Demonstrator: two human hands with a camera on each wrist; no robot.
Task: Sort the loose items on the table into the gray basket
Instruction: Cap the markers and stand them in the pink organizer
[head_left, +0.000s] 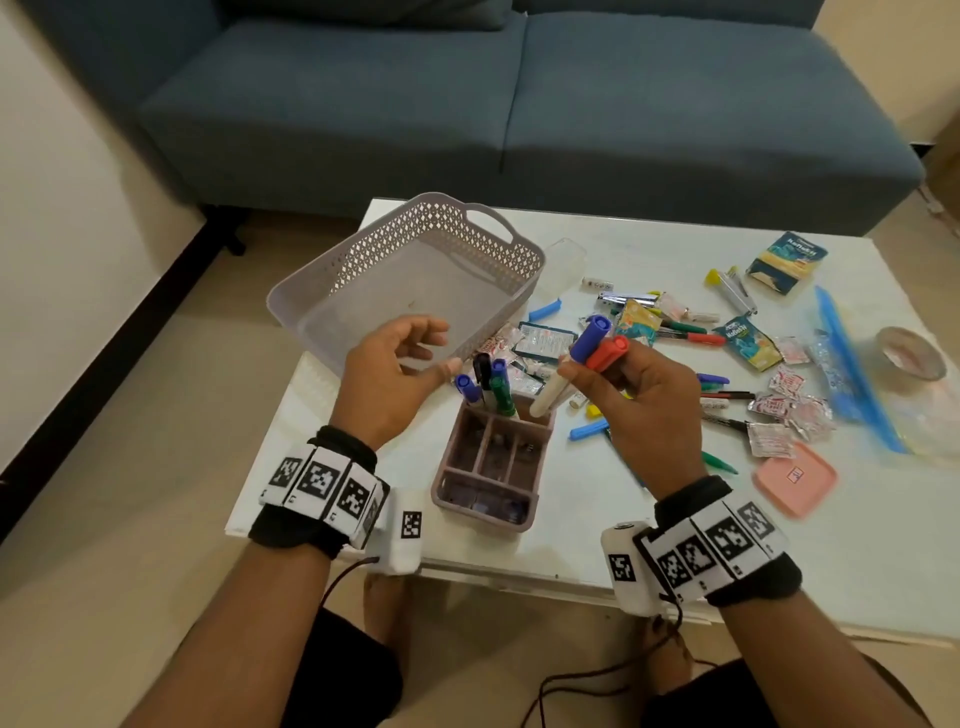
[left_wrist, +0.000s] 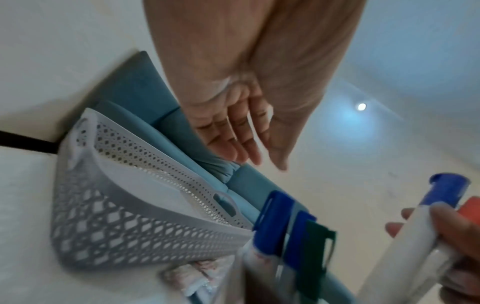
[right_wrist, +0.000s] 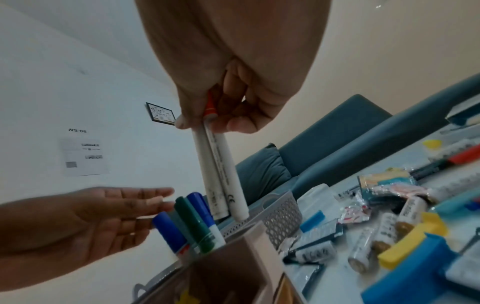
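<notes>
The gray perforated basket (head_left: 363, 270) (left_wrist: 145, 226) (right_wrist: 281, 214) stands empty at the table's far left corner. My left hand (head_left: 441, 345) (left_wrist: 241, 133) (right_wrist: 145, 202) hovers in front of it, fingers relaxed and holding nothing. My right hand (head_left: 587, 369) (right_wrist: 221, 115) grips two white markers (head_left: 597, 343) (right_wrist: 221, 174), one blue-capped and one red-capped, caps up. Their lower ends hang just over the mauve desk organizer (head_left: 488, 467) (right_wrist: 233, 267). Several capped markers (head_left: 491, 387) (left_wrist: 280, 222) (right_wrist: 194, 222) stand in the organizer's back slot.
Loose sachets (head_left: 784, 400), pens, batteries (right_wrist: 384, 232) and blue clips (head_left: 589, 430) cover the table's middle and right. A pink lid (head_left: 795, 478), a blue zip bag (head_left: 852, 374), a small bowl (head_left: 909, 353) and a snack packet (head_left: 787, 262) lie further right. A blue sofa (head_left: 519, 104) stands behind the table.
</notes>
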